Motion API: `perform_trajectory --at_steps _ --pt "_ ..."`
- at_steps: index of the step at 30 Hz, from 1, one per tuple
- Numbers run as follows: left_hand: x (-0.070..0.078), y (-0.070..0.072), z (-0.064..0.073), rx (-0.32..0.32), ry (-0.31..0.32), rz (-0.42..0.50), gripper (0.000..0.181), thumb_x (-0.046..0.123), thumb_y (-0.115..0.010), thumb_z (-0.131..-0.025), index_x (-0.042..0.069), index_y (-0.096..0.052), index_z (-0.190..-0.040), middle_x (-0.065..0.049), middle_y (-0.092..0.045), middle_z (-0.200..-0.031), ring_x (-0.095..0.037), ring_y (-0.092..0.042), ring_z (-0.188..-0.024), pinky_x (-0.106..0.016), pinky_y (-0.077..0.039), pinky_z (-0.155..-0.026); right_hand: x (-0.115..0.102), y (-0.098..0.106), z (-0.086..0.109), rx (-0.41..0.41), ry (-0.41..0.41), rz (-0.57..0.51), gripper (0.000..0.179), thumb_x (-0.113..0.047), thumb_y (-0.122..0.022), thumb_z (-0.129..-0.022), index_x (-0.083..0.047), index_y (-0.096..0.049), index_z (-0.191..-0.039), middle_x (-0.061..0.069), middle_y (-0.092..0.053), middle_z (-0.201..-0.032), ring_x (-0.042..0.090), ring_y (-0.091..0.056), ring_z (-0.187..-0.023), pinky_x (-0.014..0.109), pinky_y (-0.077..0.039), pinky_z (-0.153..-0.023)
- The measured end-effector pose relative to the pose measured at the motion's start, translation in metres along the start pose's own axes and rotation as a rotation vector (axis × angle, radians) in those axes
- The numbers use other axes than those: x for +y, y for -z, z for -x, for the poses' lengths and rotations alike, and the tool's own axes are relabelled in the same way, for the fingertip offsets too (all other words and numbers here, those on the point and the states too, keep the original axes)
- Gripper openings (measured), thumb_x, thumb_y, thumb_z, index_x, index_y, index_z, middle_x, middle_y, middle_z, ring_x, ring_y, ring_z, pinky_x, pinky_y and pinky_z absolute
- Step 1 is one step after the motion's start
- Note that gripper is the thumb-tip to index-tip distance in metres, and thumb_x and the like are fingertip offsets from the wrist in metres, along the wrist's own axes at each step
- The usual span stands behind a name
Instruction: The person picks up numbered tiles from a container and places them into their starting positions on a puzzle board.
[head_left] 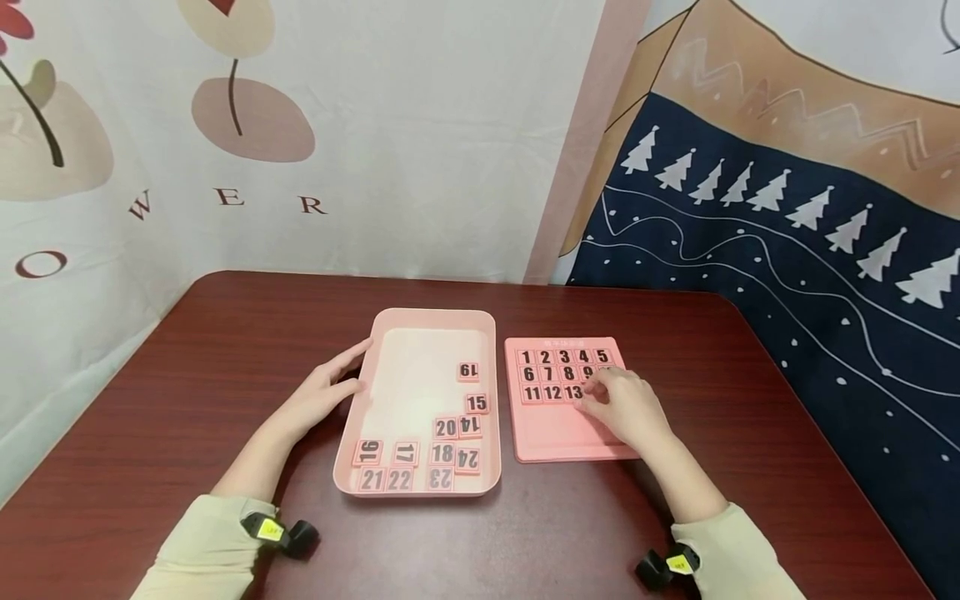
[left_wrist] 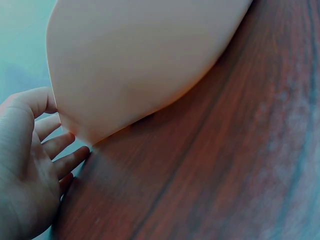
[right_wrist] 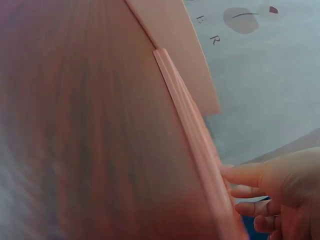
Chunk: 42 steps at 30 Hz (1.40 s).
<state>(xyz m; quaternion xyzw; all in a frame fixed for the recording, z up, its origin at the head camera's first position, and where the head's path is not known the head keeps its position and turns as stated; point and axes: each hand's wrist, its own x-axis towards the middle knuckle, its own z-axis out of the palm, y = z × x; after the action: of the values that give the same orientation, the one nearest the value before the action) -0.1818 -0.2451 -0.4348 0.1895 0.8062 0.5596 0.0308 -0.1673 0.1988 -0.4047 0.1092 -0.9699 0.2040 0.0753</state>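
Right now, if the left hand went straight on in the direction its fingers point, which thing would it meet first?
The left hand would first meet the left side of the pink tray; it seems to be touching there, though the exact contact is hard to judge.

Head view is brightly, evenly lit and mostly sharp. Pale glare is spread across the worktop (head_left: 420, 558) near its front edge; number tiles (head_left: 400, 480) along the near edge of the tray (head_left: 412, 383) are washed out. Soft shadow is cast beneath the tray. Wrist views are dimmer, hazy; worktop grain is blurred, left tinted teal.
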Motion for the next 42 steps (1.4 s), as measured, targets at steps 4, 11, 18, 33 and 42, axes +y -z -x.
perform_trajectory --at_steps 4,11,18,33,42 --pt "0.001 0.0 -0.001 -0.006 0.029 0.014 0.063 0.005 -0.055 -0.094 0.006 -0.029 -0.151 -0.026 -0.037 -0.145 -0.037 -0.034 -0.131 -0.012 -0.033 -0.09 -0.013 0.011 0.0 0.041 0.046 -0.009 0.021 -0.022 -0.079 -0.077 -0.009 -0.07 -0.092 0.006 -0.064 -0.089 0.029 -0.057 -0.089 0.049 -0.042 -0.081" --pt "0.0 0.001 -0.001 -0.012 0.037 0.006 0.063 0.003 -0.054 -0.094 0.006 -0.028 -0.151 -0.024 -0.035 -0.146 -0.036 -0.032 -0.132 -0.012 -0.032 -0.091 -0.045 0.012 -0.002 0.048 0.293 -0.111 0.026 -0.022 -0.08 -0.077 -0.009 -0.071 -0.097 0.003 -0.063 -0.094 0.022 -0.059 -0.091 0.042 -0.045 -0.082" --pt "-0.002 0.002 -0.001 -0.012 0.035 0.002 0.063 0.004 -0.054 -0.094 0.007 -0.028 -0.151 -0.024 -0.035 -0.147 -0.036 -0.032 -0.132 -0.012 -0.032 -0.092 -0.079 0.003 -0.006 -0.005 0.42 -0.177 0.029 -0.026 -0.081 -0.076 -0.014 -0.072 -0.1 -0.004 -0.062 -0.097 0.018 -0.056 -0.095 0.04 -0.044 -0.084" --pt "-0.003 0.0 -0.001 -0.007 0.029 0.002 0.063 0.003 -0.055 -0.093 0.004 -0.029 -0.15 -0.023 -0.034 -0.148 -0.036 -0.03 -0.134 -0.013 -0.031 -0.093 -0.119 -0.034 -0.026 -0.253 0.52 0.035 0.038 -0.04 -0.082 -0.069 -0.023 -0.073 -0.102 -0.008 -0.056 -0.096 0.012 -0.043 -0.091 0.033 -0.035 -0.082" --pt "-0.002 0.0 -0.001 -0.002 0.001 -0.004 0.062 0.003 -0.055 -0.094 0.003 -0.029 -0.15 -0.026 -0.036 -0.145 -0.039 -0.033 -0.131 -0.013 -0.032 -0.092 -0.126 -0.041 -0.027 -0.294 0.5 0.135 0.03 -0.04 -0.083 -0.067 -0.027 -0.075 -0.093 -0.01 -0.052 -0.092 0.014 -0.041 -0.094 0.031 -0.036 -0.082"
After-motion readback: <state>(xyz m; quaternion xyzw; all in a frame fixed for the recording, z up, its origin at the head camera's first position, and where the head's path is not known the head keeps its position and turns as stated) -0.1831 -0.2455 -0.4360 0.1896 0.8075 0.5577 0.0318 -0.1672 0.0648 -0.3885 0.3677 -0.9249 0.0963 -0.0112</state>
